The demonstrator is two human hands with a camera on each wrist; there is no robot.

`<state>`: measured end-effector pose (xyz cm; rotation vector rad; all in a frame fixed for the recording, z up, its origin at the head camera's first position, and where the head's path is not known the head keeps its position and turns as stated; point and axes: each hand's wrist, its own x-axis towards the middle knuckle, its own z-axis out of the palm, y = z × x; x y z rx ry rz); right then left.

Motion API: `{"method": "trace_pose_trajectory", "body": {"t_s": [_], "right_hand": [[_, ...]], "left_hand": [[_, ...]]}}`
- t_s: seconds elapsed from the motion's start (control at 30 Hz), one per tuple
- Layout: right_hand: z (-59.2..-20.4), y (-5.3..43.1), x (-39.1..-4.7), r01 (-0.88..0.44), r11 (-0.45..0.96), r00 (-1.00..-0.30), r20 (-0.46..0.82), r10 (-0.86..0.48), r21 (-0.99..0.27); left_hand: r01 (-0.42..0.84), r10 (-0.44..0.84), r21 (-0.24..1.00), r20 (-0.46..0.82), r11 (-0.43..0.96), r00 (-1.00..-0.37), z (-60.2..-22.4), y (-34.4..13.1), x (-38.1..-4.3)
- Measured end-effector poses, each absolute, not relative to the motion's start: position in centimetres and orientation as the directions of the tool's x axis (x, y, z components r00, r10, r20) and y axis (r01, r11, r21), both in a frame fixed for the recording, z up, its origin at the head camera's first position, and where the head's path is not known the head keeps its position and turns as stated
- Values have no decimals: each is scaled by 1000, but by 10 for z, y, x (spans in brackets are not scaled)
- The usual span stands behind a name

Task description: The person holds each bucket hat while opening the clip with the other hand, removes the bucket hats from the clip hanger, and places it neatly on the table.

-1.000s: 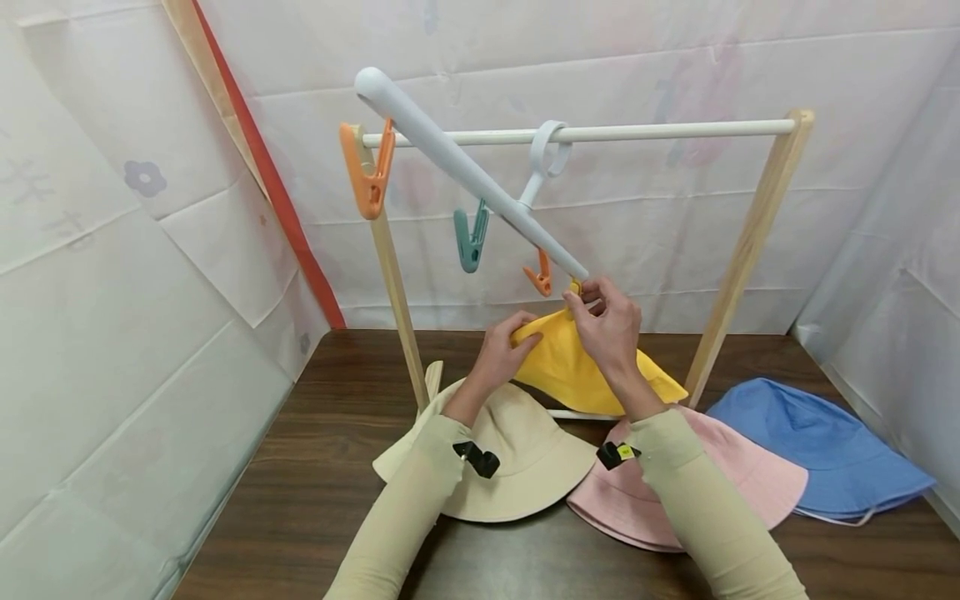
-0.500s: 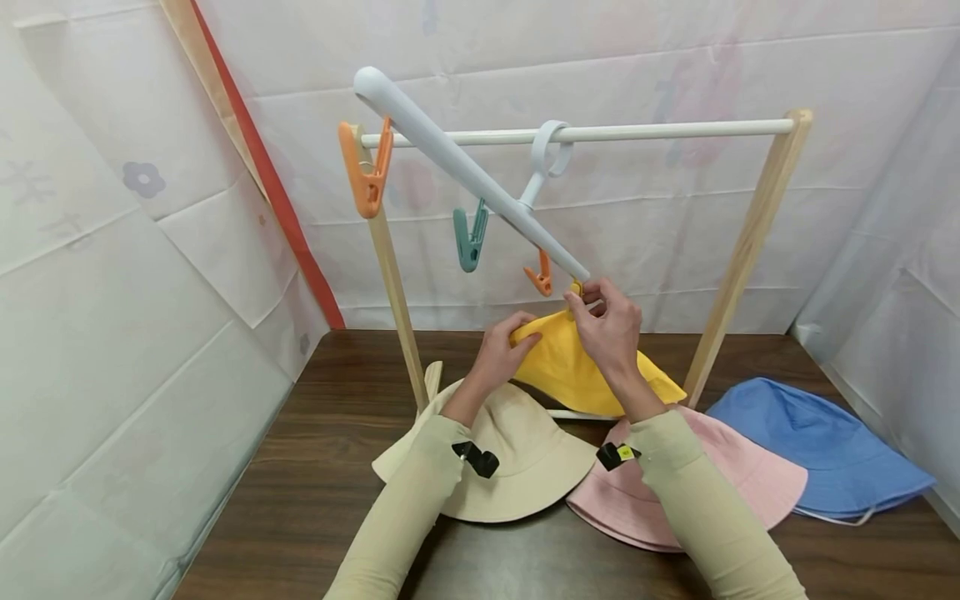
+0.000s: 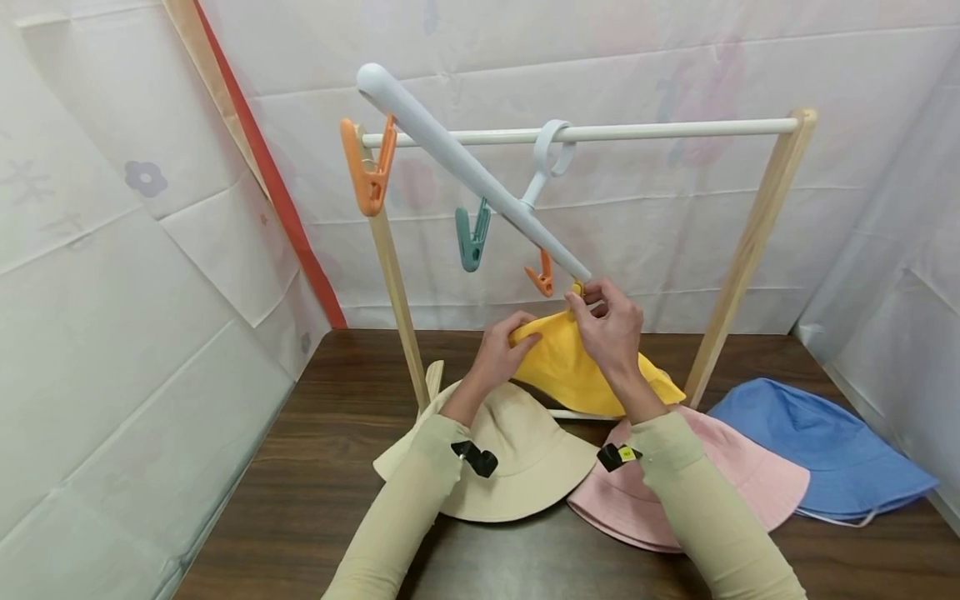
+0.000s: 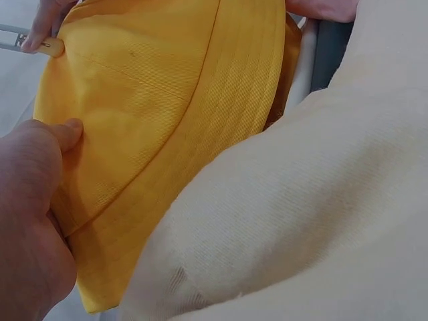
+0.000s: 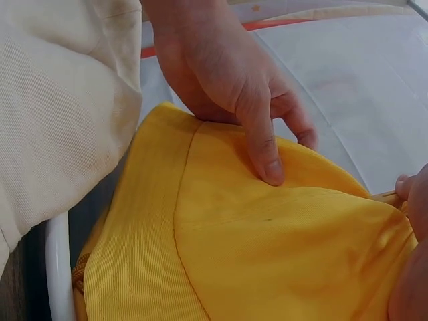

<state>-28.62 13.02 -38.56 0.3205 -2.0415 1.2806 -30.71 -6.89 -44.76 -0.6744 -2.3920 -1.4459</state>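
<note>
A yellow bucket hat [image 3: 558, 358] hangs below the low end of a pale hanger [image 3: 465, 171]. At its crown sits a yellow clothespin [image 4: 52, 47], attached to that end. My right hand [image 3: 611, 325] pinches the clothespin between thumb and fingers, partly covering it. My left hand [image 3: 498, 354] holds the hat's left side, thumb on the outer cloth and its other fingers behind, as the right wrist view shows. Farther up the hanger are a small orange clothespin [image 3: 542, 273], a teal clothespin [image 3: 472, 237] and a large orange clothespin [image 3: 369, 171], with no hat in them.
The hanger hooks over the white rail [image 3: 675, 131] of a wooden-legged rack. On the brown table [image 3: 300, 500] lie a beige hat [image 3: 517, 454] under my left forearm, a pink hat [image 3: 750, 467] under my right, and a blue hat [image 3: 817, 450] farther right. Pale cloth walls surround the table.
</note>
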Motion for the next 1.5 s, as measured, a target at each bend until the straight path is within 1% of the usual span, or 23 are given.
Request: {"method": "trace_pose_trajectory", "body": {"t_s": [0.43,0.97,1.5], "right_hand": [[-386,131,-287,-562,470,-717,684,133,-680],[-386,132,-286,-543,452,-749,651,119,-708],[-387,133,-287,-540,446,-757,644,113,-714]], "left_hand": [[513,241,762,453,396,-858,-449,-70,-311],[508,234,767,451,391,-861,-451,-72,-312],[511,221,765,461,392,-860,-451,-73,-311]]}}
